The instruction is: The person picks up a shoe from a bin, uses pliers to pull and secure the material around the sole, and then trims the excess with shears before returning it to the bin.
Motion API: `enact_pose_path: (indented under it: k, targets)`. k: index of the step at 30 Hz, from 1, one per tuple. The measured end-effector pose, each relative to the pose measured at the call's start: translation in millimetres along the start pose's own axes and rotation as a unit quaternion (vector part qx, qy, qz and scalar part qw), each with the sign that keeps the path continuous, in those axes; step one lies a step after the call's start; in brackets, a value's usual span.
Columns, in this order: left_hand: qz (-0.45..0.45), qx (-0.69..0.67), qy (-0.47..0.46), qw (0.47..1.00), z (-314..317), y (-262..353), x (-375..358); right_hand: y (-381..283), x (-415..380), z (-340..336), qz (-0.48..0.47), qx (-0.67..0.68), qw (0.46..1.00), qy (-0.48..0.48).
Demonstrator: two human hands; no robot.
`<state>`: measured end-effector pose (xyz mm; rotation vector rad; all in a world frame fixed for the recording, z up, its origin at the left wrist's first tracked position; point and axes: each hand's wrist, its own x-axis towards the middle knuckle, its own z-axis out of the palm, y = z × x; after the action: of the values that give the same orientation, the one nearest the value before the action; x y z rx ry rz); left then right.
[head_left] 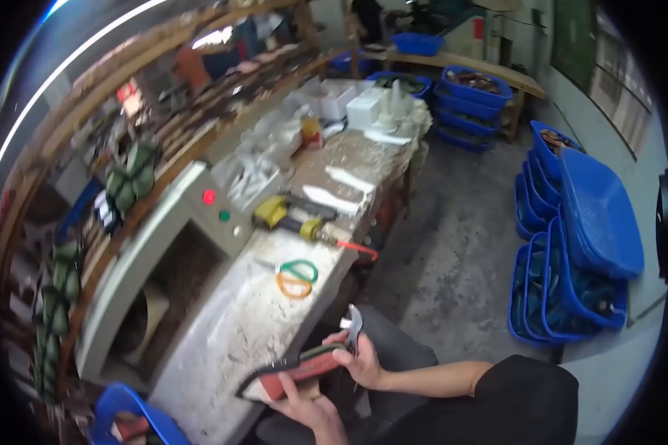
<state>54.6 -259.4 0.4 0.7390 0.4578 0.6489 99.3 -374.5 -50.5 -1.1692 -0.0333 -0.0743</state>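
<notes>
A shoe with red and dark parts [315, 365] lies across my lap beside the bench edge. My left hand [304, 406] holds it near its pale front end, fingers pressed on the red side. At the other end my right hand [360, 363] is closed around the shoe's heel end and a grey curved metal tool [355, 323] that sticks up there. How the tool meets the shoe is hidden by the fingers. Scissors with green and orange handles [295, 279] lie on the bench, with a yellow and black power tool [289, 219] farther back.
The worktable [230, 319] runs forward on the left, beside a machine with red and green buttons [193, 215]. White pieces [334, 200] lie farther along it. Blue baskets [601, 215] are stacked on the right, more [467, 111] behind. Another blue basket [119, 400] stands at the lower left.
</notes>
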Motion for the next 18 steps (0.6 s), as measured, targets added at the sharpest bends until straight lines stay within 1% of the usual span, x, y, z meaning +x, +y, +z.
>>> enact_pose_path:
  k: [1, 3, 4, 5, 6, 7, 11, 17, 18]
  targets:
    - [0.016, 0.006, 0.013, 1.0, 2.5, 0.0, -2.0, -0.6, -9.7, 0.1, -0.015, 0.01, 1.0, -0.024]
    - [0.055, 0.05, 0.014, 0.997, 7.8, 6.4, 1.6, -12.4, -8.7, -10.1, 0.025, 0.044, 0.996, -0.07]
    - [0.064, 0.063, -0.028, 0.996, 4.8, 11.8, 7.3, -6.9, -4.8, -19.1, 0.022, 0.041, 0.994, -0.097]
    - [0.063, 0.064, -0.025, 0.996, 2.7, 19.9, 1.9, -3.7, -7.5, -28.1, 0.058, 0.074, 0.99, -0.108]
    - [0.056, 0.056, -0.041, 0.996, 14.5, 29.0, 0.4, -2.6, -0.6, -33.3, 0.076, 0.102, 0.986, -0.108]
    - [0.061, 0.06, -0.031, 0.996, 13.6, 33.8, 3.2, -3.2, 9.6, -34.8, 0.085, 0.105, 0.984, -0.114]
    - [0.091, 0.197, -0.095, 0.972, -5.9, 47.2, -0.8, -11.5, 11.9, -56.2, 0.157, -0.046, 0.978, -0.13]
    - [0.023, 0.248, -0.125, 0.96, -18.3, 57.2, -13.5, -23.5, 21.1, -33.9, 0.163, -0.009, 0.979, -0.123]
    - [0.013, 0.257, -0.129, 0.958, -19.0, 57.5, -16.3, -32.3, 21.4, -26.8, 0.162, -0.006, 0.977, -0.14]
